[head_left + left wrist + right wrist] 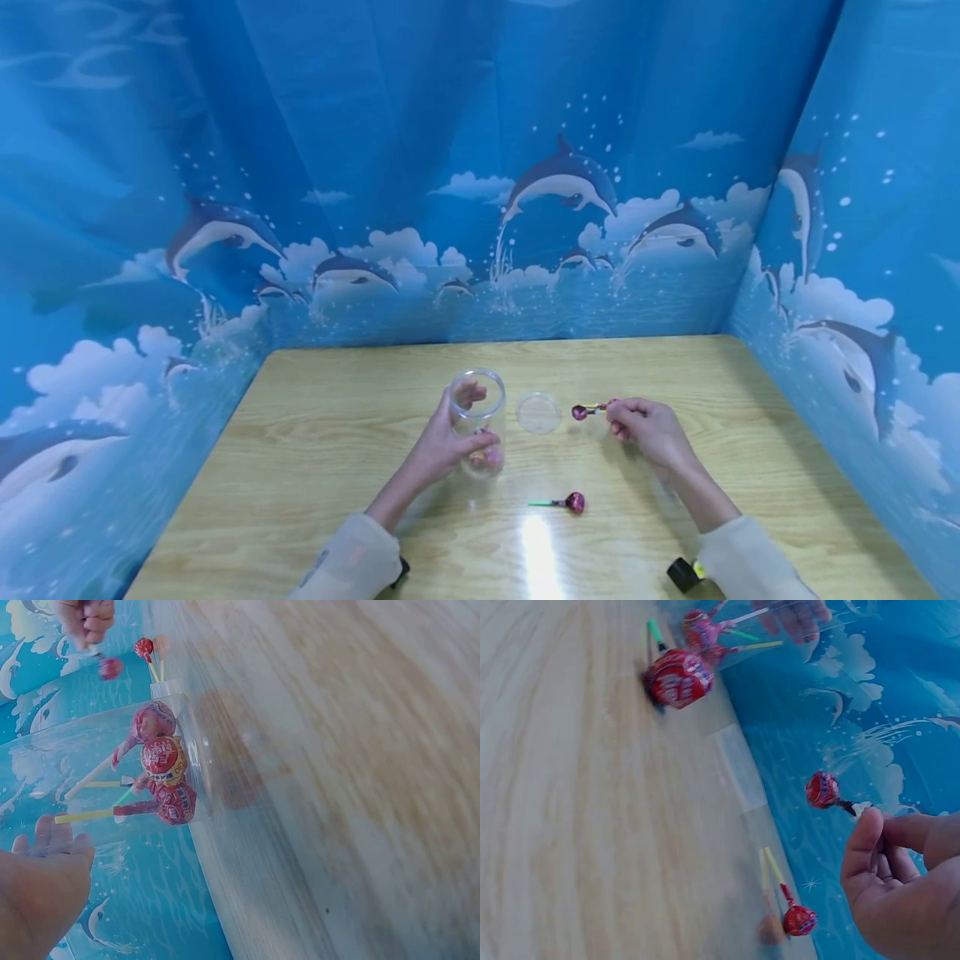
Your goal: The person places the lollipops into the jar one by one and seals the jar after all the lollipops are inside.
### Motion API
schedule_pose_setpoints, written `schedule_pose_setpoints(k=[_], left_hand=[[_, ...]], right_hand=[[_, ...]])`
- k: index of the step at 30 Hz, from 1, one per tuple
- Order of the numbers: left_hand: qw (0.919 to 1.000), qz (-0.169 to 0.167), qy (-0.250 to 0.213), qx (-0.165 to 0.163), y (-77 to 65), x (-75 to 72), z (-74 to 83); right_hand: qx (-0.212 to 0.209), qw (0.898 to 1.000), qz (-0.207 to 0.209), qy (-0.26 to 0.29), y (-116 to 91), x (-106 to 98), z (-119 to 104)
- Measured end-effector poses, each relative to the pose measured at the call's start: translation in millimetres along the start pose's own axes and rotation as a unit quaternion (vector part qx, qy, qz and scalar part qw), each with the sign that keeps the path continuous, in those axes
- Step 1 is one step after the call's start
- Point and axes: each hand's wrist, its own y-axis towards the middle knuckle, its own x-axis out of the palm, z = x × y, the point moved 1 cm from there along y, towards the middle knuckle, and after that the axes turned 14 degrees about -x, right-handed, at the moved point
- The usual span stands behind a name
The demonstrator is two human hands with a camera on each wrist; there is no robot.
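Clear plastic jar [489,422] stands within the left hand's [444,437] wrapped fingers, lollipops [163,761] at its bottom. Right hand's [651,432] fingers pinch a red-wrapped lollipop [823,789] by the stick, head past the fingertips. Yellow-stick lollipop [800,920] on tabletop [352,417], near right fingers. Green-stick lollipop [575,502] bodyward of both hands' fingers. Clear lid [538,413] between them.
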Motion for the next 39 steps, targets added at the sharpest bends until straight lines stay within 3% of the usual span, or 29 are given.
schedule_pose_setpoints(k=[8,13,30,39], left_hand=[[1.0,0.005,0.0,0.002,-1.6,0.1,1.1],[1.0,0.003,0.002,0.003,-1.1,0.4,0.5],[1.0,0.005,0.008,0.003,-1.8,0.3,1.1],[1.0,0.005,0.008,0.003,-1.4,0.2,0.8]], right_hand=[[-0.019,0.991,-0.012,0.133,-3.8,-1.7,-22.3],[-0.04,0.982,-0.03,0.18,-4.7,-1.9,-37.7],[-0.089,0.968,-0.067,0.227,-3.9,1.7,-66.6],[-0.085,0.972,-0.075,0.206,-3.4,14.3,-80.7]])
